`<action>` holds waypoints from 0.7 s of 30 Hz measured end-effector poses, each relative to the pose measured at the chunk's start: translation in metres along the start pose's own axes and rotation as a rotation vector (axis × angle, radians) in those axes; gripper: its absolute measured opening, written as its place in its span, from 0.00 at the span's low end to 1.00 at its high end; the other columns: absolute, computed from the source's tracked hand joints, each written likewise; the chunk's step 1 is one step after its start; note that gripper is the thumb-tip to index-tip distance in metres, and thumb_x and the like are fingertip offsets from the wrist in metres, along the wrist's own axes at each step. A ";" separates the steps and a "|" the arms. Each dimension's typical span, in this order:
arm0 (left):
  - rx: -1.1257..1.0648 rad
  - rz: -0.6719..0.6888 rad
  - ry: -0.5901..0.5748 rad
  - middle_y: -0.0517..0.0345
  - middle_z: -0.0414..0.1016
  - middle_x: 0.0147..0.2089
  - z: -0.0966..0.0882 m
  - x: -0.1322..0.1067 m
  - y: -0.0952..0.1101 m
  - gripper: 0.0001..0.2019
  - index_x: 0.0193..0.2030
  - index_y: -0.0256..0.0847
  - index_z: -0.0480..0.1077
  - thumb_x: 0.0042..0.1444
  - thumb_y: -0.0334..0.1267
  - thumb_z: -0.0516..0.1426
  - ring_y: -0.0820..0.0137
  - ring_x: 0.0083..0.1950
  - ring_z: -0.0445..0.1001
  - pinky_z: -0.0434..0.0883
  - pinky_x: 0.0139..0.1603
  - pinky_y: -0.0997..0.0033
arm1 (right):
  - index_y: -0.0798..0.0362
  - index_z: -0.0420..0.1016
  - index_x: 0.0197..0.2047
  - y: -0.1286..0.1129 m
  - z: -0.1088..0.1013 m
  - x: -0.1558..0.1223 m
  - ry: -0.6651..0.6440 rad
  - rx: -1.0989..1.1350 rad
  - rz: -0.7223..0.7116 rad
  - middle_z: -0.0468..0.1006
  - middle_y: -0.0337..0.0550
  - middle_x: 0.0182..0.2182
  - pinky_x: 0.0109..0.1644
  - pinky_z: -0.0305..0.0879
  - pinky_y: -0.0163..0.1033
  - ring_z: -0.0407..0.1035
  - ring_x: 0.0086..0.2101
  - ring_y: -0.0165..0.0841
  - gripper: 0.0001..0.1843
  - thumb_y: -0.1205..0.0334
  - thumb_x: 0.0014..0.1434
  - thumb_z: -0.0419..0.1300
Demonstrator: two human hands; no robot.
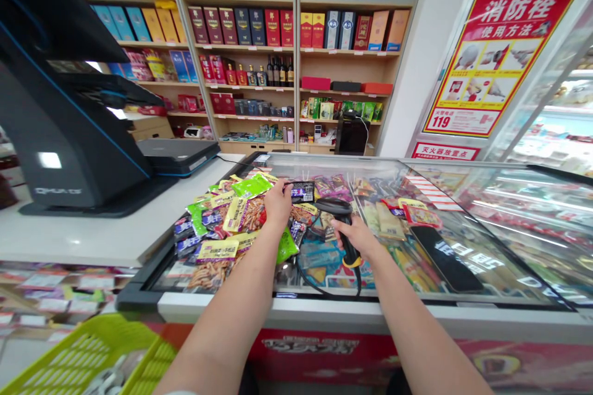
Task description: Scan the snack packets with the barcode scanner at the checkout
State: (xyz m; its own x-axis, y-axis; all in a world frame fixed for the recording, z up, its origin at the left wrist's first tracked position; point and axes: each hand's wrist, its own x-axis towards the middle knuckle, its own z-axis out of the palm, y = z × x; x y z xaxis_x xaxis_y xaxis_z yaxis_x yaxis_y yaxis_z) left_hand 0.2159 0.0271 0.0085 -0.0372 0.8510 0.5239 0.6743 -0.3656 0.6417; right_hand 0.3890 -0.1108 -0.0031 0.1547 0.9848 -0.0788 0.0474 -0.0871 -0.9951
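Fingers of our right hand are clamped around a black handheld barcode scanner with a yellow band near its lower end, and its black cable loops down across the glass. Our left hand sits bunched over a heap of snack packets in green foil and yellow-labelled plastic, its fingers together and pressing down just beside a dark blue packet; we cannot tell whether they grip it. The heap lies on the glass lid of a black-framed chest freezer, with more colourful packets visible across the glass. A flat black smartphone lies on the lid to our right. On our left, a white table carries a black point-of-sale terminal, and a yellow-green plastic basket sits below it. Ahead stand wooden shelves of boxed liquor, and a red-and-yellow fire hydrant instruction poster hangs on the white wall.
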 end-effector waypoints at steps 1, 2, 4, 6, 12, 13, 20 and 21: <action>-0.001 0.000 0.001 0.52 0.82 0.42 0.000 0.000 0.000 0.10 0.43 0.42 0.76 0.61 0.36 0.54 0.62 0.45 0.78 0.70 0.49 0.67 | 0.52 0.66 0.18 0.001 0.000 0.001 0.000 0.007 0.003 0.66 0.35 0.11 0.20 0.62 0.35 0.62 0.14 0.28 0.22 0.44 0.44 0.67; -0.005 0.002 0.001 0.52 0.82 0.42 0.000 0.000 0.000 0.10 0.42 0.42 0.76 0.61 0.36 0.54 0.62 0.45 0.78 0.70 0.49 0.66 | 0.51 0.66 0.18 0.002 0.000 0.001 0.002 0.017 0.003 0.66 0.35 0.11 0.20 0.62 0.35 0.62 0.14 0.28 0.22 0.44 0.44 0.67; -0.015 0.005 0.002 0.52 0.82 0.41 0.000 0.000 -0.001 0.10 0.42 0.42 0.76 0.61 0.36 0.53 0.61 0.44 0.79 0.70 0.48 0.66 | 0.51 0.66 0.19 0.004 -0.001 0.003 0.011 0.046 -0.009 0.66 0.34 0.12 0.19 0.61 0.35 0.61 0.14 0.28 0.22 0.44 0.43 0.68; -0.026 0.009 0.002 0.52 0.82 0.41 0.000 0.001 -0.002 0.10 0.43 0.42 0.76 0.60 0.36 0.53 0.61 0.45 0.79 0.70 0.49 0.66 | 0.51 0.66 0.19 0.006 -0.001 0.005 0.017 0.078 -0.025 0.67 0.34 0.13 0.19 0.62 0.35 0.62 0.14 0.27 0.22 0.44 0.43 0.68; -0.031 0.021 -0.035 0.51 0.82 0.42 0.011 -0.005 0.002 0.12 0.45 0.42 0.76 0.61 0.38 0.52 0.62 0.45 0.79 0.70 0.48 0.67 | 0.52 0.68 0.25 0.010 -0.011 0.009 0.020 0.199 -0.039 0.70 0.34 0.15 0.19 0.64 0.34 0.64 0.15 0.28 0.23 0.44 0.41 0.71; -0.038 0.031 -0.051 0.51 0.82 0.42 0.015 -0.007 0.007 0.13 0.45 0.42 0.76 0.61 0.38 0.51 0.62 0.45 0.79 0.70 0.48 0.67 | 0.52 0.68 0.26 0.010 -0.014 0.009 0.032 0.227 -0.039 0.71 0.33 0.16 0.19 0.64 0.34 0.65 0.15 0.28 0.23 0.44 0.41 0.71; -0.122 0.111 -0.172 0.49 0.82 0.44 0.054 -0.011 0.071 0.14 0.46 0.40 0.77 0.61 0.33 0.50 0.62 0.47 0.78 0.70 0.50 0.66 | 0.51 0.68 0.27 0.009 -0.062 -0.004 0.217 0.324 -0.047 0.71 0.33 0.15 0.19 0.65 0.34 0.65 0.15 0.28 0.21 0.46 0.44 0.71; -0.130 0.103 -0.187 0.49 0.82 0.44 0.063 -0.009 0.083 0.14 0.46 0.40 0.77 0.61 0.33 0.50 0.62 0.47 0.78 0.71 0.51 0.66 | 0.51 0.68 0.27 0.010 -0.071 -0.007 0.253 0.331 -0.061 0.71 0.33 0.15 0.19 0.65 0.34 0.65 0.15 0.28 0.20 0.45 0.44 0.70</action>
State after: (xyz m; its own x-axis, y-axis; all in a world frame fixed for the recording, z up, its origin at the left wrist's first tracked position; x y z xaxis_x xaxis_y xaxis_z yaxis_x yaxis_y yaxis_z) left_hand 0.3188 0.0128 0.0218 0.1722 0.8573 0.4851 0.5665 -0.4891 0.6633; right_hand 0.4587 -0.1293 -0.0081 0.4007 0.9152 -0.0425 -0.2493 0.0642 -0.9663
